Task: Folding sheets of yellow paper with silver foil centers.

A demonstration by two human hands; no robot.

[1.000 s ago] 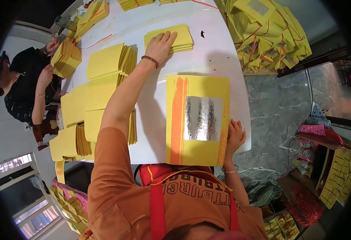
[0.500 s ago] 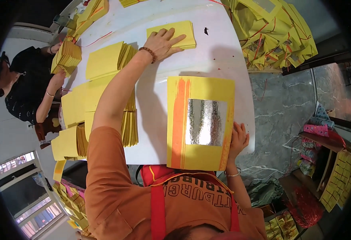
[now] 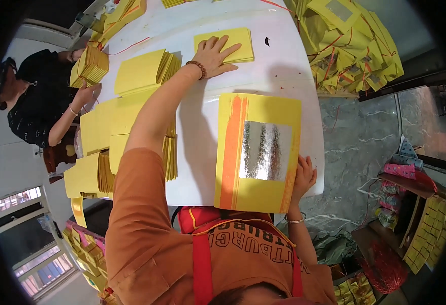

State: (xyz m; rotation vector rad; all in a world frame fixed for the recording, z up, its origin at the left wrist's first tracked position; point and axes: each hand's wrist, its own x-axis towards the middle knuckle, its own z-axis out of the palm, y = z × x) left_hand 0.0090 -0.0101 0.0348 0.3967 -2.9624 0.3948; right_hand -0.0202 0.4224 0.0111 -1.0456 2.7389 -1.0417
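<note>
My left hand [image 3: 216,57], with a beaded bracelet at the wrist, lies flat with fingers spread on a small stack of folded yellow paper [image 3: 243,44] toward the far side of the table. In front of me lies a yellow paper stack [image 3: 263,197] with orange bands and a silver foil square [image 3: 266,151] on its top sheet. Its near edge reaches the table's front edge. My right hand [image 3: 304,178] is against the stack's right edge, fingers extended and slightly bent. The thumb side is hidden by the paper.
Several folded yellow paper bundles [image 3: 139,73] stand on the white table [image 3: 195,168] at left. Across it, a co-worker [image 3: 35,101] in black handles a tied yellow bundle [image 3: 89,66]. Red-tied yellow packets [image 3: 350,51] pile up at far right. Shelves [image 3: 406,183] stand at right.
The view has shifted slightly. Both my hands stay against the same papers. The co-worker's nearer hand has moved a little toward the right, below the tied bundle.
</note>
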